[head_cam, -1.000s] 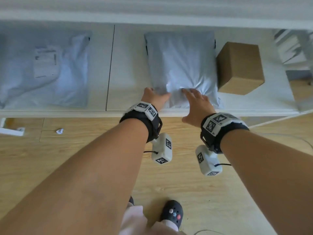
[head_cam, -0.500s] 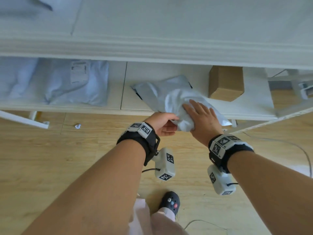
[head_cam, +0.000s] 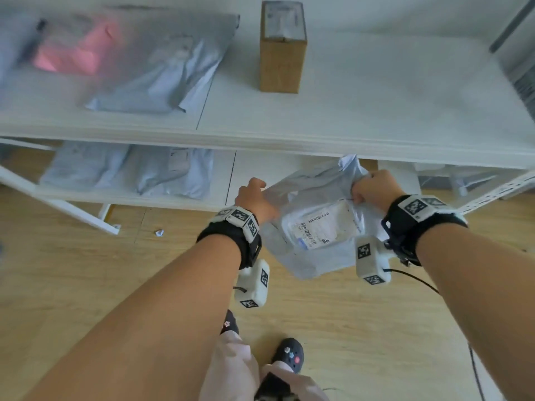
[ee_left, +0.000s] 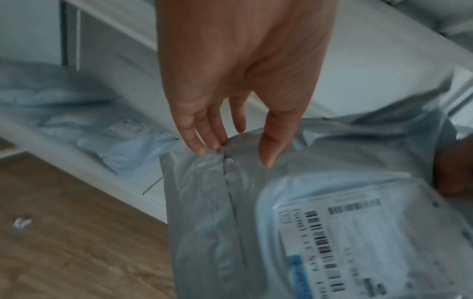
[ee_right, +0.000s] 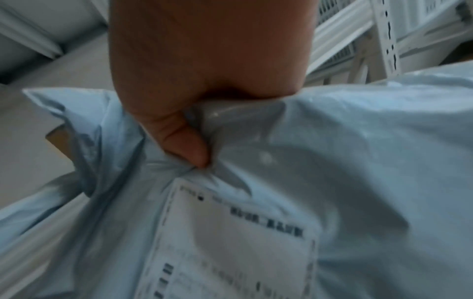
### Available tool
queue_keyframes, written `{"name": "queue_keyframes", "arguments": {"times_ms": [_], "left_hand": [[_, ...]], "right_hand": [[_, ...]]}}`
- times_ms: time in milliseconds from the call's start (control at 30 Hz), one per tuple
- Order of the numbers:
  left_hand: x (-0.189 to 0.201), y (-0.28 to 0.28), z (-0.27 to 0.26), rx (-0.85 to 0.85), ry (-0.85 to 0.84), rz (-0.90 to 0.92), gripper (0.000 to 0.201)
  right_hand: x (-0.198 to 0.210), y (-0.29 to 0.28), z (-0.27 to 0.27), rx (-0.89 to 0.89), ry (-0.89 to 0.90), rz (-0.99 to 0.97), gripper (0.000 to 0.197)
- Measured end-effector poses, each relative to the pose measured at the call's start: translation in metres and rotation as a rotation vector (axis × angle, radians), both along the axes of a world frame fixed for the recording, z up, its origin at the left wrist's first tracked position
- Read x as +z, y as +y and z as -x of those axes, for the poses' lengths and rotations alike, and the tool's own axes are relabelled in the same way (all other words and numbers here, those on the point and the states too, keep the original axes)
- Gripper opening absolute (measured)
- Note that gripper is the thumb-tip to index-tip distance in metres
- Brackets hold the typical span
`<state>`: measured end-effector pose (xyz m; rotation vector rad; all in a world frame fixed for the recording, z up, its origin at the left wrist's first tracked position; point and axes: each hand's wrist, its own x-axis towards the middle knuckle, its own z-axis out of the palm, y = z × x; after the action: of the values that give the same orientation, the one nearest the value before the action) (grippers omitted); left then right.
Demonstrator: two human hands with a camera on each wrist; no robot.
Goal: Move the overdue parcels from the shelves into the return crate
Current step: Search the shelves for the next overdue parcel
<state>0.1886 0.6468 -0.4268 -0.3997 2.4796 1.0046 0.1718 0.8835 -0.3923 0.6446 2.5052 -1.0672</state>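
The soft grey plastic mailer bag [head_cam: 315,233], lying on the white lower shelf [head_cam: 179,195] a second ago, now hangs in front of it, label up. The left hand [head_cam: 254,202] and right hand [head_cam: 373,188] pinch its upper corners, so it is free to carry to the crate, unseen here.

A soft grey plastic mailer bag [head_cam: 315,227] is held clear of the white metal shelves [head_cam: 347,125], at about two o'clock from the shoes, its white barcoded label [head_cam: 318,230] turned upward. It is crumpled at its upper right corner and sags at its lower edge. Other grey poly mailers [head_cam: 130,175] lie flat on the lower shelf at ten o'clock, and another [head_cam: 162,70] on the upper shelf.
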Motion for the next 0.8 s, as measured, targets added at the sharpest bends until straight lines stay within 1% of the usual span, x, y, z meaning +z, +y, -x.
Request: {"name": "queue_keyframes", "arguments": {"times_ms": [33, 67, 100, 133, 200, 267, 333, 367, 433, 500, 567, 600, 633, 667, 733, 800], "left_hand": [[0.006, -0.001, -0.003, -0.018, -0.006, 0.047, 0.076], [0.012, -0.002, -0.003, -0.043, 0.0, 0.082, 0.09], [0.02, -0.003, -0.003, -0.075, 0.014, 0.105, 0.094], [0.028, -0.003, -0.001, -0.118, 0.032, 0.107, 0.092], [0.044, -0.001, 0.0, -0.204, 0.046, 0.084, 0.076], [0.058, 0.003, 0.0, -0.278, 0.054, 0.111, 0.052], [0.065, 0.007, -0.002, -0.334, 0.079, 0.172, 0.019], [0.068, 0.009, -0.004, -0.355, 0.088, 0.2, 0.011], [0.067, 0.011, -0.005, -0.4, 0.093, 0.277, 0.024], [0.066, 0.012, -0.006, -0.458, 0.087, 0.391, 0.03], [0.065, 0.015, -0.008, -0.535, 0.087, 0.485, 0.027], [0.064, 0.018, -0.009, -0.573, 0.082, 0.519, 0.023], [0.062, 0.021, -0.01, -0.605, 0.075, 0.546, 0.02], [0.06, 0.024, -0.011, -0.628, 0.074, 0.572, 0.018], [0.052, 0.032, -0.012, -0.684, 0.101, 0.614, 0.013], [0.041, 0.037, -0.01, -0.735, 0.138, 0.638, 0.014]], "right_hand": [[0.007, 0.002, 0.0, -0.016, -0.013, 0.001, 0.02], [0.015, 0.003, 0.0, -0.028, -0.021, 0.001, 0.02], [0.021, 0.005, -0.001, -0.033, -0.025, -0.001, 0.02], [0.026, 0.006, -0.002, -0.033, -0.025, -0.004, 0.02], [0.035, 0.006, -0.004, -0.015, -0.031, -0.001, 0.016], [0.039, 0.007, -0.006, 0.001, -0.04, 0.026, 0.013], [0.039, 0.008, -0.01, 0.008, -0.029, 0.069, 0.012], [0.037, 0.01, -0.012, 0.015, 0.0, 0.096, 0.013], [0.034, 0.012, -0.014, 0.095, 0.083, 0.123, 0.025], [0.031, 0.013, -0.017, 0.186, 0.147, 0.12, 0.042], [0.029, 0.01, -0.022, 0.308, 0.147, 0.057, 0.063], [0.027, 0.007, -0.025, 0.401, 0.115, 0.003, 0.071], [0.027, 0.002, -0.03, 0.498, 0.065, -0.064, 0.072], [0.024, -0.004, -0.035, 0.584, 0.03, -0.122, 0.069], [0.019, -0.017, -0.044, 0.677, -0.033, -0.193, 0.054], [0.009, -0.031, -0.05, 0.742, -0.081, -0.238, 0.035]]}}
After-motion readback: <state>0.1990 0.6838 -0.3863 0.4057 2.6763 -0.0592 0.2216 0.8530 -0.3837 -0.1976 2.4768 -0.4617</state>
